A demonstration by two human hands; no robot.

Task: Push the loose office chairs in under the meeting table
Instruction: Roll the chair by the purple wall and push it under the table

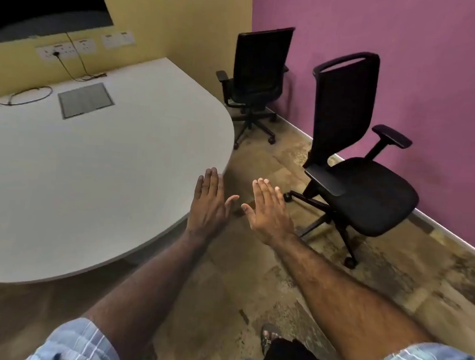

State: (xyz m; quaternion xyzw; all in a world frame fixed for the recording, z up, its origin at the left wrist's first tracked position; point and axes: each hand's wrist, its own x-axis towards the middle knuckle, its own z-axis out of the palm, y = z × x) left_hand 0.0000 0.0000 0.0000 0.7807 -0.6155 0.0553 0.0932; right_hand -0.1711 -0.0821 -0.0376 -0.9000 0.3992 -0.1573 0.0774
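Both bare hands, left (209, 203) and right (267, 211), spread flat, grasping nothing, beyond white rounded meeting table's (94, 158) curved edge. Two black mesh-backed office chairs (352, 169) (254, 81) loose near purple wall (402, 51), apart from table.

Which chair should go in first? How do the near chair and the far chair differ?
The near chair has its back toward the table, seat facing the purple wall; the far chair faces the table. The near chair stands close to the open hands; the far chair sits in the corner. Both are black, wheeled, armrested, not pushed in.
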